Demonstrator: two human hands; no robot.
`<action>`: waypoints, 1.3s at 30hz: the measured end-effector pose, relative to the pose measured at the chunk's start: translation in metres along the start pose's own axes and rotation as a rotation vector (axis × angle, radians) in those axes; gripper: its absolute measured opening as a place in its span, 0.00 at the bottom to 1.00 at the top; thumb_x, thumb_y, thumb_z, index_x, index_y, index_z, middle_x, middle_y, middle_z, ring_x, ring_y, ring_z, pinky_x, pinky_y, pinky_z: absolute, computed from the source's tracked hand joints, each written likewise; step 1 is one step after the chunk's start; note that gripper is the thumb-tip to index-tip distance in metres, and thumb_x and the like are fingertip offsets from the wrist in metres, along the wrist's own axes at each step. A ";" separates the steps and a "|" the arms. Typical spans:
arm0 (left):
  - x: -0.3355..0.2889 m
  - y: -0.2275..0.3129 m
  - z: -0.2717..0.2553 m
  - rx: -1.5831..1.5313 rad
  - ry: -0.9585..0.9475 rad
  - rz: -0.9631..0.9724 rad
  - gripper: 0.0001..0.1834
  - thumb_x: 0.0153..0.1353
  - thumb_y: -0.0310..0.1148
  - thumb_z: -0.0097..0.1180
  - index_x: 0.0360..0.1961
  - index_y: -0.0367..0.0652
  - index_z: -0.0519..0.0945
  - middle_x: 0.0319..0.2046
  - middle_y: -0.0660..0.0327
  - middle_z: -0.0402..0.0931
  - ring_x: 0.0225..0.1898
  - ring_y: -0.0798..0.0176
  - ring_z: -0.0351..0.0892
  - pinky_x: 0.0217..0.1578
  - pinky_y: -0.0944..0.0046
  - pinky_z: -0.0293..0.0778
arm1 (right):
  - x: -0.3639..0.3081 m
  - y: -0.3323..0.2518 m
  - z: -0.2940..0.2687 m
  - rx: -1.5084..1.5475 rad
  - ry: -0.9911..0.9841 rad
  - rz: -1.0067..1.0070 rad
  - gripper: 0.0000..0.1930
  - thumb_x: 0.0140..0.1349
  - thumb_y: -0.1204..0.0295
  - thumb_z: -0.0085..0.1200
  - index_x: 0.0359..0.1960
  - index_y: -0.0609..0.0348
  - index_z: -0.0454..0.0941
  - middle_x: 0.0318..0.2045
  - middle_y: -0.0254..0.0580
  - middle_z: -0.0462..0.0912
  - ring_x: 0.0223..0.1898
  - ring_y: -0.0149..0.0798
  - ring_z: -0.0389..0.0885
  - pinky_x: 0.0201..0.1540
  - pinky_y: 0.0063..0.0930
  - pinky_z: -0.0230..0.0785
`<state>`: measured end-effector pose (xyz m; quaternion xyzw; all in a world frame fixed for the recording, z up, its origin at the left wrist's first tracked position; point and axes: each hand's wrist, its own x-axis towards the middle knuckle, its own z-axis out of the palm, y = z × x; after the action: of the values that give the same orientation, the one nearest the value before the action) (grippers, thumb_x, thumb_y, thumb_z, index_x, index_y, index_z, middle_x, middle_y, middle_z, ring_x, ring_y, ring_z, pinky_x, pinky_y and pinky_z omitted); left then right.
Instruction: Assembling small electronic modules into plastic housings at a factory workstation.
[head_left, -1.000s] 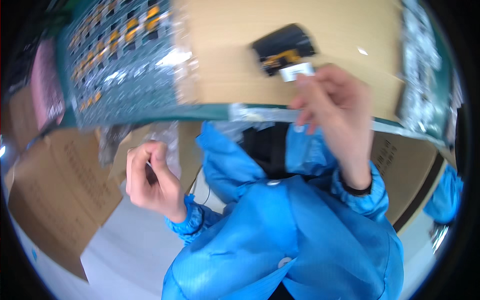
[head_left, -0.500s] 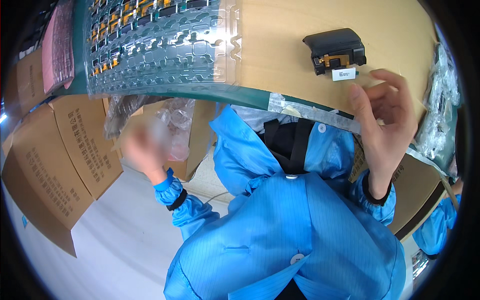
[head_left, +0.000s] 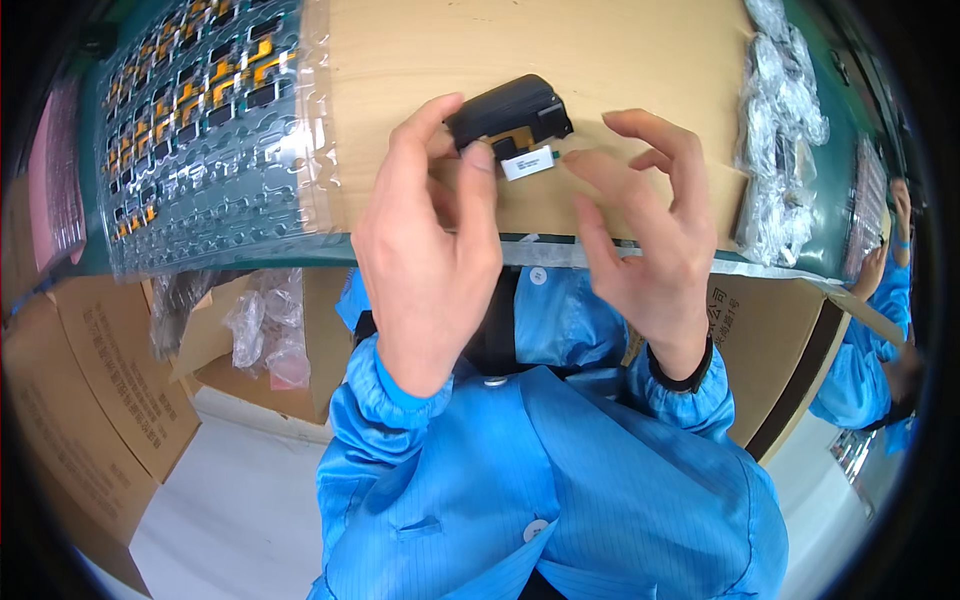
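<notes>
A black curved part (head_left: 510, 105) with an orange flex cable and a white label (head_left: 528, 163) is over the brown table surface in front of me. My left hand (head_left: 425, 240) pinches its left end between thumb and fingers; the fingertips behind it are partly hidden. Just right of the part, my right hand (head_left: 650, 215) is open, its fingers spread and curved. The right fingertips come close to the label's small green tip, and I cannot tell whether they touch it. Nothing shows between the right thumb and fingers.
At the left lies a clear plastic tray (head_left: 313, 130) with rows of small black and orange parts. Crumpled clear wrap (head_left: 780, 150) lies on the right. Open cardboard boxes (head_left: 110, 370) stand below the table edge. A co-worker's blue sleeve (head_left: 855, 375) shows far right.
My left hand has come up from the box below the table and taken hold of the black part's left end. My right hand stays open near the part. The view has shifted right.
</notes>
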<state>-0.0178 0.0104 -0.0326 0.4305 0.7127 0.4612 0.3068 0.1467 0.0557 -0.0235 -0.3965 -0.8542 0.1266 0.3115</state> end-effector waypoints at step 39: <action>-0.010 0.015 -0.007 -0.669 -0.013 0.019 0.15 0.59 0.19 0.62 0.48 0.30 0.77 0.42 0.58 0.77 0.42 0.69 0.78 0.44 0.74 0.72 | 0.005 -0.031 -0.010 0.595 0.196 0.453 0.12 0.55 0.77 0.66 0.40 0.67 0.81 0.40 0.40 0.83 0.42 0.30 0.80 0.47 0.26 0.71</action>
<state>-0.0144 0.0014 -0.0160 0.3154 0.5159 0.6695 0.4314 0.1319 0.0392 0.0004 -0.4776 -0.6372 0.3960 0.4573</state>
